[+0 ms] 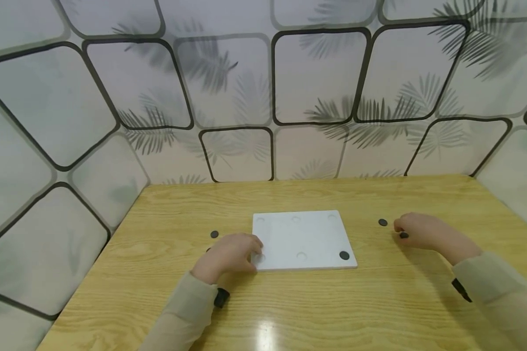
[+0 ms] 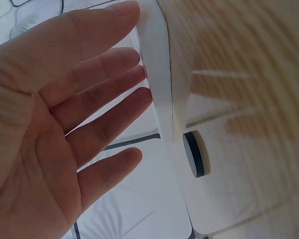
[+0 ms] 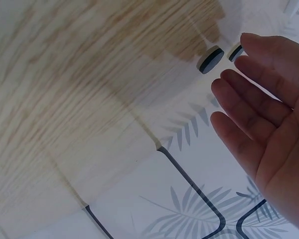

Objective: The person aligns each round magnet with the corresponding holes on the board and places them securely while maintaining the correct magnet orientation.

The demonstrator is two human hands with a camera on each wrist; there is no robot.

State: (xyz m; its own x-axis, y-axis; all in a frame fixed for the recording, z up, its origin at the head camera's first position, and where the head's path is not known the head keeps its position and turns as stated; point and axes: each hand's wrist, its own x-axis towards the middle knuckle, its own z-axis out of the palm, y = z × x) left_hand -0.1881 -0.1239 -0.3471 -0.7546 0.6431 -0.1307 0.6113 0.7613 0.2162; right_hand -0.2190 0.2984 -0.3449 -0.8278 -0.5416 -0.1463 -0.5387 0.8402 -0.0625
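Observation:
A white rectangular board (image 1: 300, 239) with several shallow round recesses lies on the table. One black disc (image 1: 344, 255) sits at its near right corner. My left hand (image 1: 230, 253) rests at the board's left edge, its fingertips touching it with thumb and fingers spread and only loosely bent. To the right, my right hand (image 1: 421, 231) hovers over a black disc (image 1: 404, 235), fingers relaxed. The right wrist view shows this disc (image 3: 212, 59) on the table, apart from the fingertips. Slightly farther left is another black disc (image 1: 382, 222).
Left of the board lies a black disc (image 1: 214, 234), with a second one (image 1: 208, 249) mostly hidden behind my left hand. The wooden table (image 1: 290, 312) ends at a patterned wall covering (image 1: 316, 78) at the back and sides.

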